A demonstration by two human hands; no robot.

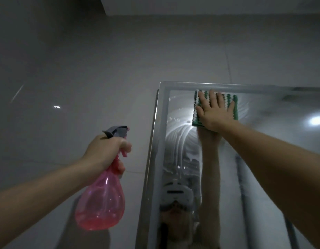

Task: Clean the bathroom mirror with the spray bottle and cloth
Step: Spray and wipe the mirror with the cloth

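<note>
The mirror point(254, 141) with a pale metal frame fills the right half of the view, seen from below. My right hand point(214, 112) lies flat, fingers spread, pressing a green and white striped cloth point(234, 103) against the glass near the mirror's top left corner. Curved wet streaks fan out on the glass below and around the cloth. My left hand point(108, 151) is closed around the neck of a pink translucent spray bottle point(101, 202) with a grey nozzle, held in the air left of the mirror frame, nozzle pointing right.
Glossy grey wall tiles point(83, 69) surround the mirror on the left and above. A white ceiling edge point(173, 6) runs along the top. A bright lamp reflection point(316, 120) shows at the right of the glass.
</note>
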